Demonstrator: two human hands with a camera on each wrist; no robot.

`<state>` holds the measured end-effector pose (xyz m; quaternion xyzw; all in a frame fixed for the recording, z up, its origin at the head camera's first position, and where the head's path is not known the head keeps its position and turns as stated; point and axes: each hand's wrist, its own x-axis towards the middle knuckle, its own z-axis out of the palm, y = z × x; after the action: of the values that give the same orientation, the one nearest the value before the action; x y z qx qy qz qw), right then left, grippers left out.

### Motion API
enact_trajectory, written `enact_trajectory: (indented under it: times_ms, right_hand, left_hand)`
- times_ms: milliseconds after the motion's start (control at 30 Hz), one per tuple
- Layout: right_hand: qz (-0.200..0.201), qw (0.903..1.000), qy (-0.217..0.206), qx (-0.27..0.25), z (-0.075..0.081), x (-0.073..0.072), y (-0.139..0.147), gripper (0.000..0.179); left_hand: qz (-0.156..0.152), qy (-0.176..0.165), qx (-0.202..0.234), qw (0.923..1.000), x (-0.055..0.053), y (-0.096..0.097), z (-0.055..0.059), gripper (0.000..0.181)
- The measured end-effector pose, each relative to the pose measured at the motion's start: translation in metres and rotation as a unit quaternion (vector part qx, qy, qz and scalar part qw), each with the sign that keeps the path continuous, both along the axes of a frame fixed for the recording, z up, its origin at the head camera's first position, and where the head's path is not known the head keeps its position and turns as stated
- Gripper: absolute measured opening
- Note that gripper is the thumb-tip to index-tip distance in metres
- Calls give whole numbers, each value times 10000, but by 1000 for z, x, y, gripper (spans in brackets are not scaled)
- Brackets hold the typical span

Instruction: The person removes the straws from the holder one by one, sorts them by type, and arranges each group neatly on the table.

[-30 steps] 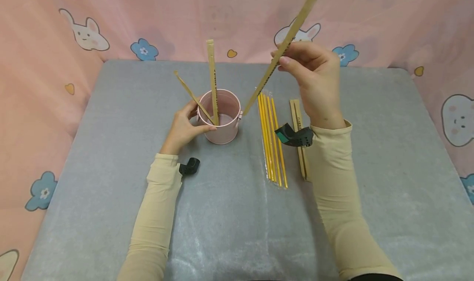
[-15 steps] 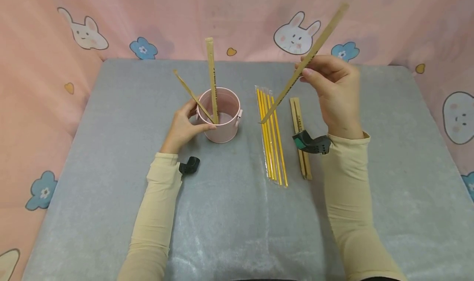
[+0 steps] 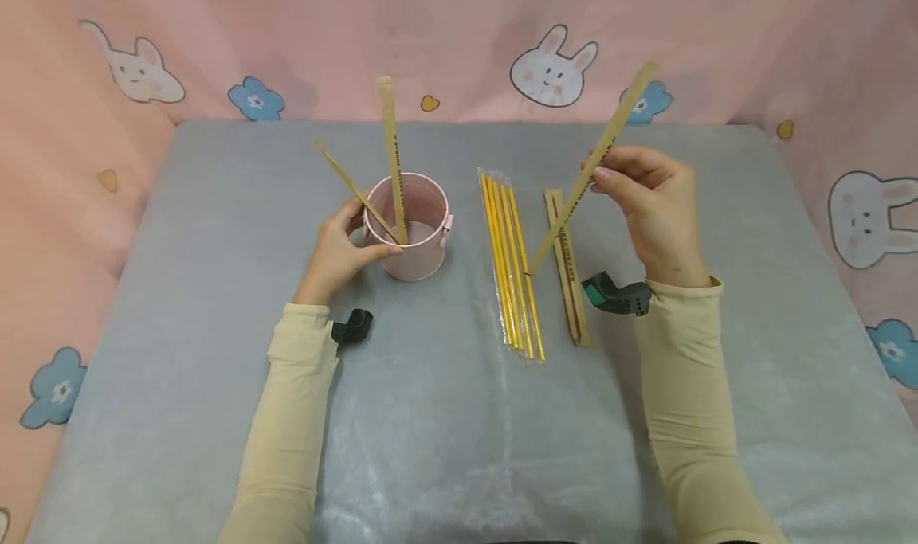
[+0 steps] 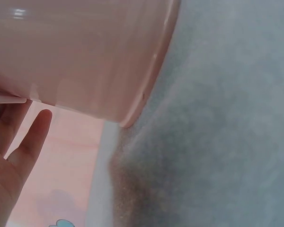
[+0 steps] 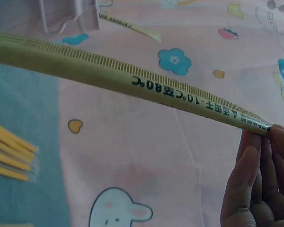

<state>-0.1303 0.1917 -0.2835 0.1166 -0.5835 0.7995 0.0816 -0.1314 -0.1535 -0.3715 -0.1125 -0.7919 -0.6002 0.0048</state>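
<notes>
My left hand [image 3: 343, 245] holds a small pink bucket [image 3: 416, 265] by its left side, the thumb over the near rim. The bucket's pink wall [image 4: 75, 56] fills the upper left of the left wrist view. Inside it lean two paper-wrapped straws, one nearly upright [image 3: 392, 146] and one tilted left [image 3: 347, 179]. My right hand [image 3: 656, 205] pinches another brown paper-wrapped straw [image 3: 610, 138] between thumb and fingers, slanting down to the left. Printed lettering shows along this wrapped straw [image 5: 132, 80] in the right wrist view. Its lower end hangs over the yellow straws.
Several yellow straws in clear wrappers [image 3: 511, 265] lie right of the bucket. Beside them are more brown paper-wrapped straws [image 3: 570, 281], partly behind the held one. A pink curtain with rabbits [image 3: 552, 70] borders the grey table [image 3: 445, 432].
My right hand has moved away from the bucket to the right and come lower with the wrapped straw. My left hand stays on the bucket. The head view has shifted slightly.
</notes>
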Motion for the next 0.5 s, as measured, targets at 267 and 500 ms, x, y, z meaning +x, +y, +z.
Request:
enact_trajectory:
  times_ms: [267, 500]
  right_hand:
    - [-113, 9977, -519, -426, -10, 5, 28, 13]
    - [147, 9956, -914, 153, -19, 1, 40, 13]
  left_hand:
    - [-40, 10, 16, 10000, -2, 4, 1, 77]
    - [58, -19, 32, 10000, 3, 1, 0, 77]
